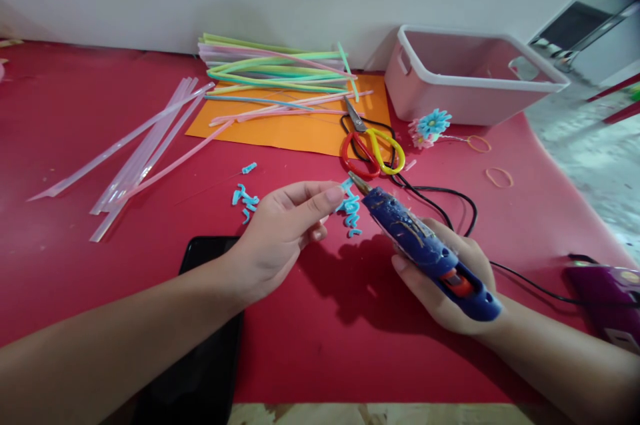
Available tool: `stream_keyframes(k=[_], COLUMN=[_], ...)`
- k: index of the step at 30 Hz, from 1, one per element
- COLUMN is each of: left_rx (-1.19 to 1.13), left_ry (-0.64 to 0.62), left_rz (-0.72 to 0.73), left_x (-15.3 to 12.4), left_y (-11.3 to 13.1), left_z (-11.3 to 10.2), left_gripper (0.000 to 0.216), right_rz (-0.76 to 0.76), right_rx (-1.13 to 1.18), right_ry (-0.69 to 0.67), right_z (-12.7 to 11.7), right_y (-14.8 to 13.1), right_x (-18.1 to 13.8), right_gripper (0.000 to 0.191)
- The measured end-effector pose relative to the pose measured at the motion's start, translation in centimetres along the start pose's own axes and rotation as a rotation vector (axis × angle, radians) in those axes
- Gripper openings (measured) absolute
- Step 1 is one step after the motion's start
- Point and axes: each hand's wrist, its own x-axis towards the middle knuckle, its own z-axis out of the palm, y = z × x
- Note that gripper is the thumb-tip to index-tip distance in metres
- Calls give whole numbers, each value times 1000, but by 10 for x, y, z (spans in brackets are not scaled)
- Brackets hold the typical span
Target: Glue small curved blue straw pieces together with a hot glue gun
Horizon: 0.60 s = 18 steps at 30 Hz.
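Between the thumb and fingers of my left hand [295, 225] is a small light-blue piece of pipe cleaner [349, 184]. My right hand [450, 278] is wrapped round a blue hot glue gun [415, 232] with an orange part at its back. The gun's metal nozzle points up and left, right at the end of the blue piece; whether they touch I cannot tell. Curled blue pipe-cleaner bits [353, 212] lie just under the fingertips. More such bits [245, 200] are left of my left hand, near a thin wire [215, 186] with a blue-wrapped end [249, 168].
Pipe cleaners [280, 68] lie on an orange sheet [295, 132], clear pink sticks [145, 152] at left. Scissors [373, 145], a flower ornament [430, 126] and rubber bands [499, 177] sit before a pink bin [450, 92]. A black phone [200, 358] is under my left forearm; a cord runs to a purple box [603, 298].
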Motion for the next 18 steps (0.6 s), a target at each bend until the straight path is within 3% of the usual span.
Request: stream_keyframes(k=[13,18], left_rx=[20,-32], left_ry=[18,15], left_rz=[-17,-17], left_x=[0,0], left_y=[1,1], left_z=[2,2], left_gripper=[30,26], right_rz=[-61,27], right_rx=[54,43], right_ry=[-39,100], right_z=[2,5], right_y=[-1,2], right_x=[1,-6], right_gripper=[27,20])
